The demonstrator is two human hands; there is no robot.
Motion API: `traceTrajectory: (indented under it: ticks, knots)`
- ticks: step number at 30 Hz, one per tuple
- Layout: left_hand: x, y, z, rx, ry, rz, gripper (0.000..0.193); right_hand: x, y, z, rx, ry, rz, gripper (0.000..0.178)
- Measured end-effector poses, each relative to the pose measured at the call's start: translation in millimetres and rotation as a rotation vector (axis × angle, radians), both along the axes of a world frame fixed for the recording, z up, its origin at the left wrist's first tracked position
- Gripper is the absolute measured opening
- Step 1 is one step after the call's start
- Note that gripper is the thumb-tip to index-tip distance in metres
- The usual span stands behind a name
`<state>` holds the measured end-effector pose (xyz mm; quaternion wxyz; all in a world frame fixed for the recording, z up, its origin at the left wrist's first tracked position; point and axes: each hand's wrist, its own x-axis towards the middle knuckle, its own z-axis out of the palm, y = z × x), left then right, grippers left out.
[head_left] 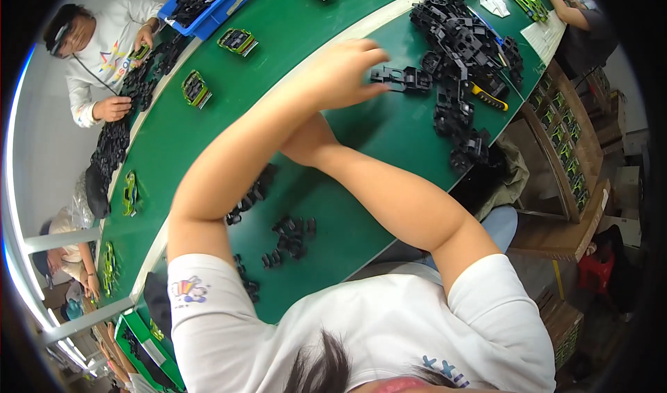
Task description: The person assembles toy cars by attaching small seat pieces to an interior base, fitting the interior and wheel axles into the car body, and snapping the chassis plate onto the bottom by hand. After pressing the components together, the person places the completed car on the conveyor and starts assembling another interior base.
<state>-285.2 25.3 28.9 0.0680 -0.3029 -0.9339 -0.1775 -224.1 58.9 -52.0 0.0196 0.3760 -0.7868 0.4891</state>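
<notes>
My arms are crossed over the green table [347, 233]. My left hand [344, 73] reaches to the right, thumb and fingers spread apart. Just beyond its fingertips lies a black plastic frame part [401, 79], like a toy car chassis; whether the thumb touches its near end I cannot tell. My right hand [306, 141] passes beneath the left forearm, which hides its fingers and anything in them. A large heap of black plastic parts [455, 35] stands right of the left hand. Small black pieces [290, 237] lie on the table below my crossed arms.
A yellow-and-black handled tool [490, 98] lies by the heap. Green toy car bodies [237, 41] sit along the strip beyond a pale raised divider [372, 23]. Across it stands a blue bin [208, 19] of black parts, near a co-worker [104, 53]. A wooden rack [566, 139] is at right.
</notes>
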Motion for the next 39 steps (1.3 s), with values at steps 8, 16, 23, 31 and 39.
traceTrajectory:
  ticks: [8,16,23,31,39]
  knots:
    - [-12,52,-29,-0.208,-0.091,0.224,0.045,-25,-2,-47,-0.338,-0.069,0.432,0.017]
    - [168,-63,52,0.792,0.086,0.650,0.045,13,31,50,0.306,-0.320,0.801,0.036]
    - [286,-96,9,1.487,0.113,0.837,0.039,59,39,57,0.456,0.057,0.817,0.034]
    - [303,-81,-29,1.697,0.136,0.894,0.037,46,32,54,0.326,0.014,0.672,0.014]
    - [298,-50,-26,1.707,-0.159,0.854,0.039,54,27,64,-0.453,0.011,0.580,0.013]
